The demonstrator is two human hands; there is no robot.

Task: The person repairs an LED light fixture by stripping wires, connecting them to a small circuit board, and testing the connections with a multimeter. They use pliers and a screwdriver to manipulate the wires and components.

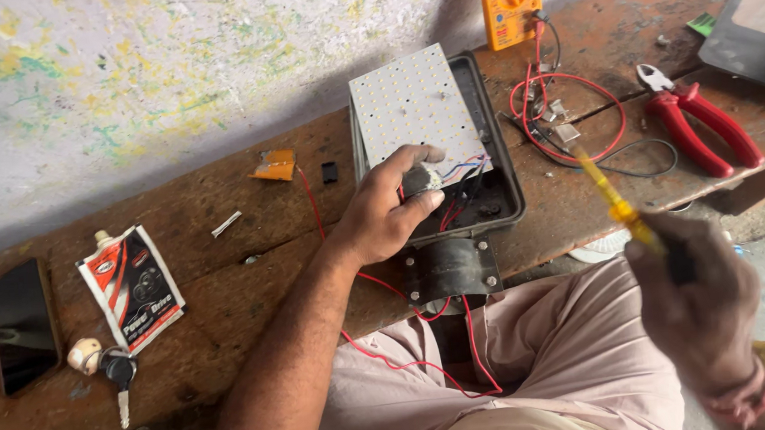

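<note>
My left hand (391, 210) grips the near edge of a white LED panel board (415, 103) that lies tilted in a dark lamp housing (501, 156) on the wooden bench. Thin red, blue and white wires run from under my fingers into the housing. A black bracket (450, 269) hangs off the housing's front over my lap. My right hand (698, 295) is off the bench to the right, closed around a yellow-handled screwdriver (613, 201) whose tip points up toward the bench.
Red-handled pliers (703, 126), a yellow multimeter (509, 0) with red leads (565, 105) and another dark lamp housing (758, 17) lie at the right. At the left are a glue sachet (133, 285), keys (113, 368) and a phone (22, 321).
</note>
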